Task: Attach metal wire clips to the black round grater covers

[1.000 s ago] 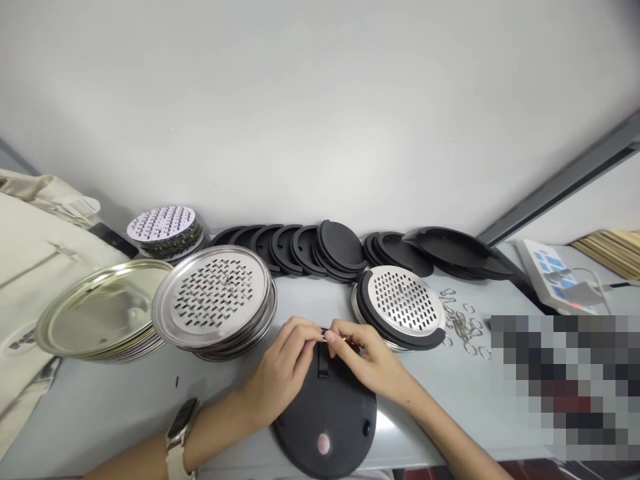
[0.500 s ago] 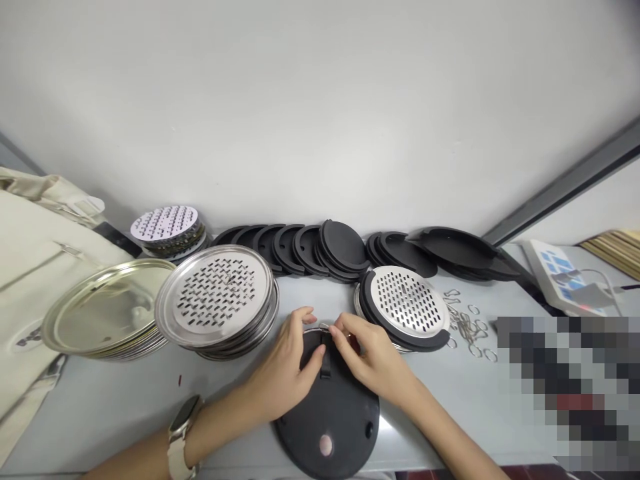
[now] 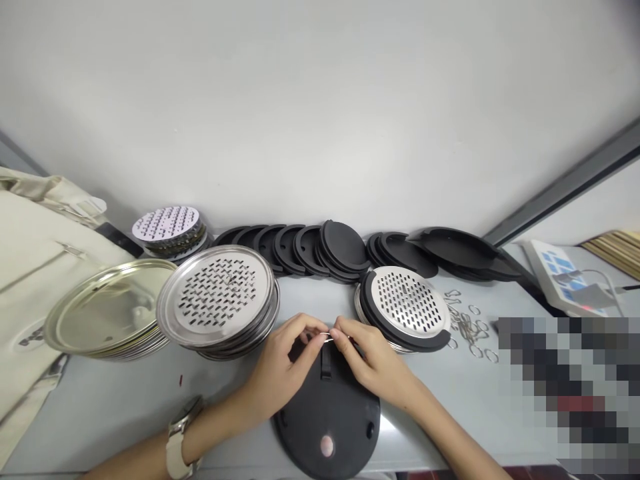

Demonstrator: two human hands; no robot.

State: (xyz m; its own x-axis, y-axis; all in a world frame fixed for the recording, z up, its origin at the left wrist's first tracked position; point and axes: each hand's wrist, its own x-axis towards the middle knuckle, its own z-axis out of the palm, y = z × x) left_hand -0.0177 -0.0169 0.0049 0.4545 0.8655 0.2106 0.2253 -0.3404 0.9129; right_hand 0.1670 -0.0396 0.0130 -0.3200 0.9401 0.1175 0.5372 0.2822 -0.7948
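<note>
A small metal ring [image 3: 327,337] is pinched between the fingertips of my left hand [image 3: 286,357] and my right hand [image 3: 367,357]. Both hands are over the top edge of a round black plate [image 3: 327,417], which lies at the table's front edge. The plate has a short black strap or tab [image 3: 326,365] near its top, a dark hole at the right and a pale round spot near the bottom. My fingers partly cover its upper rim.
Stacked metal plates [image 3: 115,307] and a grater-topped stack [image 3: 217,297] stand at the left. Black discs [image 3: 343,245] line the wall. Right of my hands are a grater in a black holder [image 3: 410,301] and loose rings and clips [image 3: 467,327].
My left fingers have closed from a spread pose onto the ring. The ring now shows between both hands' fingertips. The black plate has hardly moved.
</note>
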